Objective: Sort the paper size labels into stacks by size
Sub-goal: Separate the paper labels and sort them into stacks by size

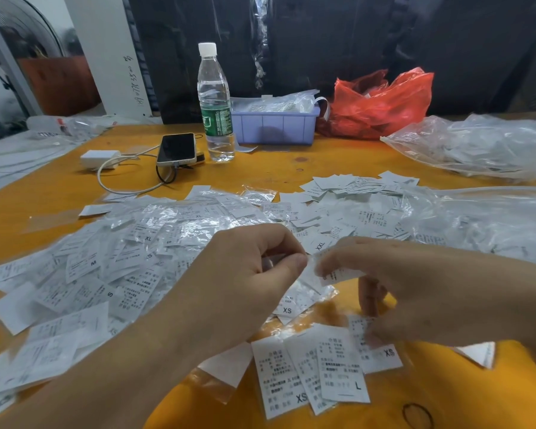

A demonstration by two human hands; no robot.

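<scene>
Hundreds of loose size labels [130, 274] cover the tabletop [276, 168], many in slippery plastic sleeves, so two could stick together and land in the wrong stack. Left hand [248, 267] and right hand [415, 286] both pinch one label [338, 275] above a small near pile [316, 376], mixed XS/L, fingers curled tight.

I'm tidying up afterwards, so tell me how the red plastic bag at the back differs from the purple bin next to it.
The red plastic bag is soft, crumpled and translucent; the purple bin is rigid, boxy and opaque. The bag bunches up in peaks and stands taller than the low, straight-walled bin. The bin's top is open, heaped with clear packets, while what the bag holds is hard to make out. Both sit on the orange table, along its far edge.
</scene>
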